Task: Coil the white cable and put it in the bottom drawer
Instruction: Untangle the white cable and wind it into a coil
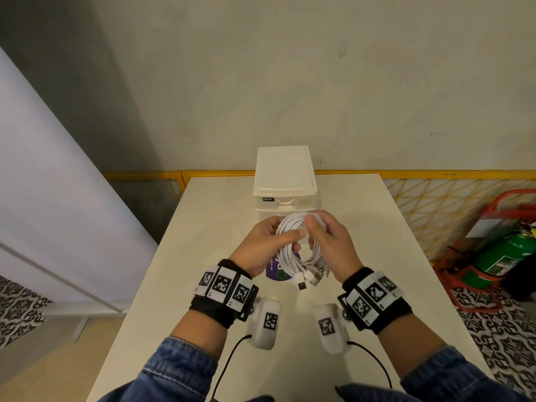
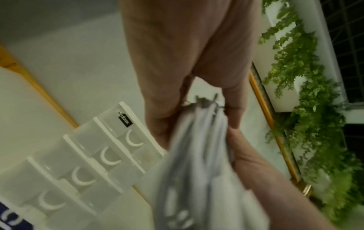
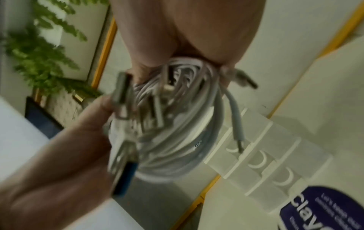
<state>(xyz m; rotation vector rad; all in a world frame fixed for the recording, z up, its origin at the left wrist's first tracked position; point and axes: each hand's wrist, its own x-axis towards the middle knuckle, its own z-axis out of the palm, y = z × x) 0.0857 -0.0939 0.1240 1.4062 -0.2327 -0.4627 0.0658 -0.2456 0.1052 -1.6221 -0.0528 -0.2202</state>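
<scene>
A white cable (image 1: pixel 293 253) wound into a round coil hangs above the table, held by both hands. My left hand (image 1: pixel 268 242) grips the coil's left side with its thumb across the strands. My right hand (image 1: pixel 324 239) pinches the top and right side. Several plug ends (image 1: pixel 309 278) dangle from the coil's lower edge. The coil (image 3: pixel 177 124) fills the right wrist view, and shows blurred as grey strands (image 2: pixel 197 147) in the left wrist view. Behind the hands stands a white drawer unit (image 1: pixel 285 181) with translucent drawers (image 2: pixel 82 163), all closed; the hands hide its lower drawers in the head view.
A round purple sticker (image 1: pixel 278 272) lies on the white table (image 1: pixel 377 242) under the coil. A yellow mesh railing (image 1: pixel 435 198) runs behind the table. A green extinguisher (image 1: pixel 504 253) in a red stand sits on the floor at the right.
</scene>
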